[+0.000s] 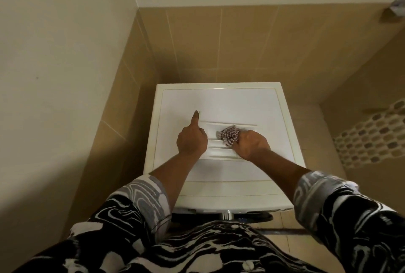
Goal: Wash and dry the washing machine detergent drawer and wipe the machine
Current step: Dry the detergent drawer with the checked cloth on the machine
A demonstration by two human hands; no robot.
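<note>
The white detergent drawer (221,152) lies flat on top of the white washing machine (219,102), its compartments facing up. My left hand (192,139) holds the drawer's left end, fingers curled over its edge and the index finger stretched along the machine top. My right hand (252,144) grips a bunched red-and-white checked cloth (229,135) and presses it into a compartment at the drawer's right part.
The machine stands in a corner between a tan tiled wall (241,42) behind and on the left. To the right is a tiled floor area with a mosaic strip (372,139). A dark round door (256,218) shows under the machine's front edge.
</note>
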